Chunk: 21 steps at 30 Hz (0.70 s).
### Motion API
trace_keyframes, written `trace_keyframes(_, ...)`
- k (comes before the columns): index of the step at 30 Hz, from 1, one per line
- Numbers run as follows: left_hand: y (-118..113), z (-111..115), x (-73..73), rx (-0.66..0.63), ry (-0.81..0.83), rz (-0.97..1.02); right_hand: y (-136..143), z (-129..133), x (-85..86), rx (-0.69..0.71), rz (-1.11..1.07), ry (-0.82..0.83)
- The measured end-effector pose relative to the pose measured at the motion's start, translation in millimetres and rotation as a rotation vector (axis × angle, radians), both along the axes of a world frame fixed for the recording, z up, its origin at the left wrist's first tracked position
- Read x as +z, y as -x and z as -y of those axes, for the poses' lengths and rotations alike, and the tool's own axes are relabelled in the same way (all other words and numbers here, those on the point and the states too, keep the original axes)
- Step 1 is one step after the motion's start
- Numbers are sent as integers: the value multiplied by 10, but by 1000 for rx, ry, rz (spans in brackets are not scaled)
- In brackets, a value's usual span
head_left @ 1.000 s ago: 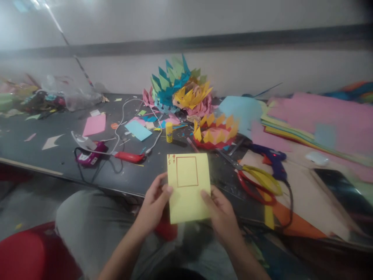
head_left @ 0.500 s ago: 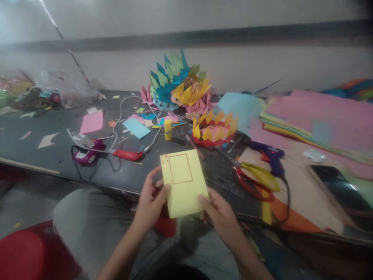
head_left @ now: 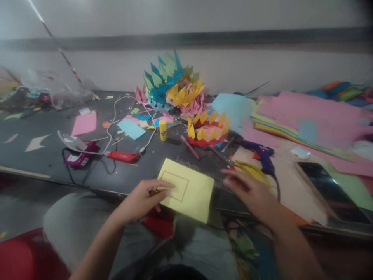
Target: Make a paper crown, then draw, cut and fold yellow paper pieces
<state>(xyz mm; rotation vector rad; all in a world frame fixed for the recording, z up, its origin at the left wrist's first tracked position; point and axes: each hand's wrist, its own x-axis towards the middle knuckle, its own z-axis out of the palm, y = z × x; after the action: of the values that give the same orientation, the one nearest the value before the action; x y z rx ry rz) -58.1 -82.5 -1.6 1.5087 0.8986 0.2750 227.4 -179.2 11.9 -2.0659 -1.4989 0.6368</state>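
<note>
My left hand (head_left: 148, 196) grips a yellow paper (head_left: 196, 190) by its left end, fingers lying over a rectangle outlined in reddish-brown. The paper is tilted, at the front edge of the table. My right hand (head_left: 247, 188) is off the paper, fingers stretched out and slightly blurred, with nothing visible in it. It reaches over the scissors (head_left: 253, 170), hiding part of their handles; whether it touches them I cannot tell. A reddish pen (head_left: 190, 147) lies beyond the paper, and a yellow glue stick (head_left: 162, 130) stands farther back.
Right of the scissors lie a glue gun (head_left: 259, 153) with a red light and a phone (head_left: 329, 190). A folded-paper ring (head_left: 208, 132) and a larger paper construction (head_left: 171, 87) stand behind. Coloured sheets (head_left: 314, 112) are stacked at right. A purple extension socket (head_left: 83, 153) and a red-handled tool (head_left: 122, 156) are left.
The yellow paper has been turned, bringing its drawn rectangle under my left hand. My right hand has let go of it and moved right, up to the scissors.
</note>
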Motion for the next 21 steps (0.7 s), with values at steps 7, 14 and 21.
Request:
trace_keyframes(7, -112, -80, -103, 218, 43, 267, -606, 82, -384, -176, 443, -26)
trace_keyframes(14, -178, -519, 187, 16, -109, 182, -641, 56, -542, -144, 492, -50)
trace_keyframes(21, -301, -617, 283, 104, -164, 226, -587, -8, -463, -162, 470, -83)
